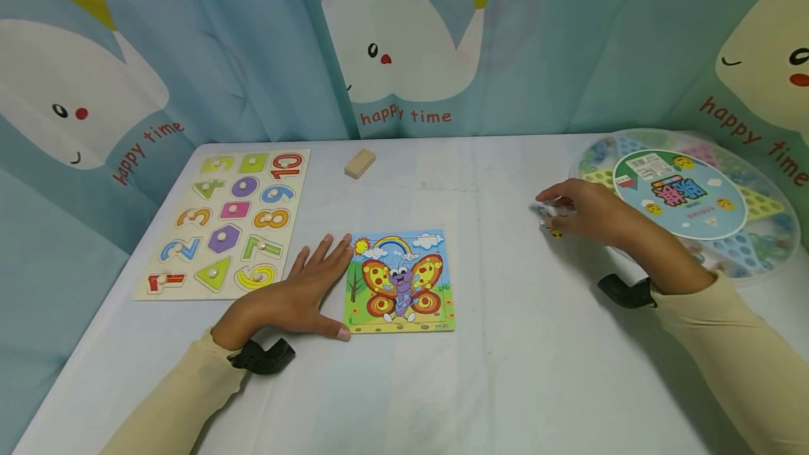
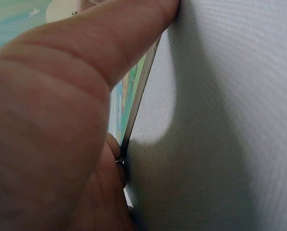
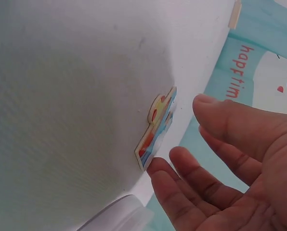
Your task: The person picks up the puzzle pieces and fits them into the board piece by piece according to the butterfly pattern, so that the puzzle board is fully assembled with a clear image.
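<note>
A square butterfly puzzle (image 1: 402, 283) lies flat on the white table. My left hand (image 1: 302, 297) rests on the table with fingers spread, its fingertips and thumb tip at the puzzle's left edge. In the left wrist view, the thumb crosses in front of the thin puzzle board (image 2: 137, 91). On the right, my right hand (image 1: 588, 213) reaches over a small puzzle piece, which it partly covers in the head view. The right wrist view shows this colourful wooden piece (image 3: 158, 134) on the table, with a fingertip by its lower end and the thumb apart from it.
A number and shape peg board (image 1: 302, 188) lies at the left. Near the back edge sits a small wooden block (image 1: 359, 163). A large round clear case (image 1: 767, 181) of coloured pieces stands at the right, close to the right forearm. A whale-print curtain (image 1: 537, 41) hangs behind.
</note>
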Demonstrator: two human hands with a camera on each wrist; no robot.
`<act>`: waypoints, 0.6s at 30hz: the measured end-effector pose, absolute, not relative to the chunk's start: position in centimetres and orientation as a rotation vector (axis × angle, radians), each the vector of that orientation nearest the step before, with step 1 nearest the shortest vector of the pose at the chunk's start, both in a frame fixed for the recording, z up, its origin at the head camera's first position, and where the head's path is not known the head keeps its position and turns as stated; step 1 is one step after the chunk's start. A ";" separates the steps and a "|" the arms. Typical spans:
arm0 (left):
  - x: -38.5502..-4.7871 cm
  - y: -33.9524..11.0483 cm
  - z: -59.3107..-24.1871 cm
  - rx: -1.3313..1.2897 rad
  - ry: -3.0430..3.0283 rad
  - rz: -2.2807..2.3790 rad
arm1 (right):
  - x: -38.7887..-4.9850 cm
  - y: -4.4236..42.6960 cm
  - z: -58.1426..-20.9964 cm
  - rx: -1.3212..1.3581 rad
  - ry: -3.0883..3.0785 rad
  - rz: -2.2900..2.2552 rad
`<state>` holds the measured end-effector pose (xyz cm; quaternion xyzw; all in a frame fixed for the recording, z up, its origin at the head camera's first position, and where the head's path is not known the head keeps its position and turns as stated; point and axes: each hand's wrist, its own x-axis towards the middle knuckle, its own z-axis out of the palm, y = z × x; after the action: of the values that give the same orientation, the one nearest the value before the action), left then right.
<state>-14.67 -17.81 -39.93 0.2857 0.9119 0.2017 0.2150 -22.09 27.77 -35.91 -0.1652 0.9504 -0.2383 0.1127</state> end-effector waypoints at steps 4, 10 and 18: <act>-14.7 -17.8 -40.0 0.802 2.526 0.555 | -22.1 27.7 -36.1 -0.490 2.792 -0.696; -14.8 -17.7 -40.1 0.805 2.526 0.544 | -22.3 27.7 -36.7 -0.531 2.792 -0.645; -14.7 -17.8 -40.1 0.794 2.534 0.538 | -22.6 27.6 -36.9 -0.561 2.822 -0.612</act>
<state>-14.74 -17.80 -40.07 0.2862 0.9135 0.1940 0.2145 -22.57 27.62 -36.90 -0.1899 0.9545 -0.2070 0.0998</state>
